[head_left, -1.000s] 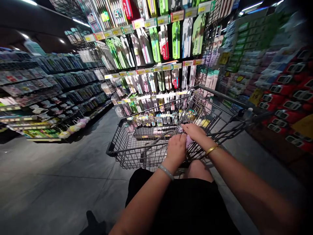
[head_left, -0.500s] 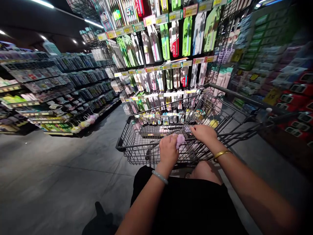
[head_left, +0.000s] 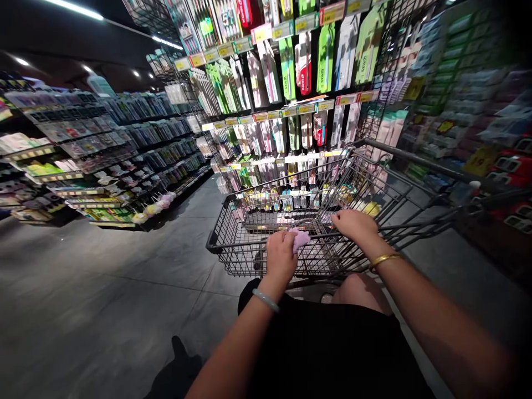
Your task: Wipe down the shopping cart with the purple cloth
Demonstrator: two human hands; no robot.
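Observation:
A dark wire shopping cart (head_left: 239, 259) stands close in front of my knees. My left hand (head_left: 281, 256) is closed around a lilac, fluffy-looking cloth (head_left: 300, 239) and rests on the cart's near rim. Further right, my right hand (head_left: 355, 224) is closed at the same rim, its fingers curled and partly hidden behind the back of the hand. The handle bar (head_left: 419, 155) of the cart runs off to the right, beyond that hand. Through the wires the basket floor shows.
Behind the cart rises a rack of packaged toothbrushes (head_left: 305, 64) with price tags. Other loaded shelves (head_left: 158, 133) stand to the left, past the grey floor (head_left: 137, 260). More hanging goods (head_left: 461, 94) line the dim right side. Something yellow (head_left: 372, 209) shows behind the cart wires.
My left hand has slid leftward along the cart rim with the cloth. My right hand keeps its place on the rim. The whole scene has shifted slightly right in view.

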